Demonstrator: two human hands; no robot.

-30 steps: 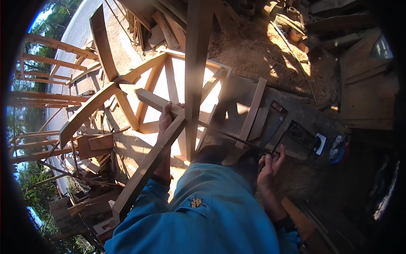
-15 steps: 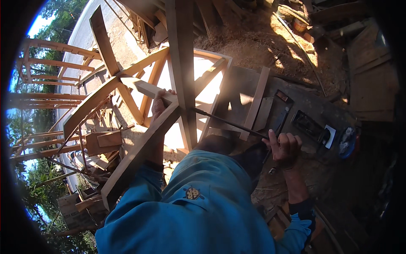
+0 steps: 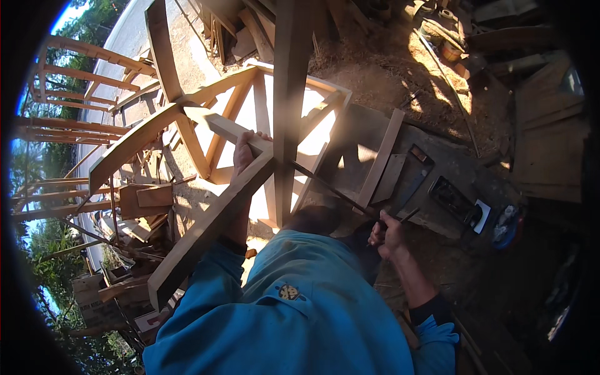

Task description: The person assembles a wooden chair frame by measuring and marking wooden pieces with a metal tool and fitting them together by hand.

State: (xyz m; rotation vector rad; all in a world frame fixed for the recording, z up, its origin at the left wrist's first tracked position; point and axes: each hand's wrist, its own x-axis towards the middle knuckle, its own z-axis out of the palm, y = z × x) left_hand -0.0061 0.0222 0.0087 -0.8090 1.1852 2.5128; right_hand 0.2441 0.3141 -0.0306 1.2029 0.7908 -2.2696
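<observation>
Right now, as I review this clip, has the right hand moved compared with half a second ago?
Yes: the right hand has moved left in the picture, farther from the white paper.

A pale, square-sectioned wooden post (image 3: 292, 94) stands out from the upper edge of the frame to just below the centre. A straight beam (image 3: 209, 225) of like timber slants from its left side to the lower left. A wooden stretcher (image 3: 215, 122), gripped near its inner end, runs up to two curved timbers (image 3: 134, 142) crossing in the upper left. A slim, dark T-handled auger (image 3: 334, 189) slopes from the post's right side to right of centre, held at its handle; its tip is hidden.
</observation>
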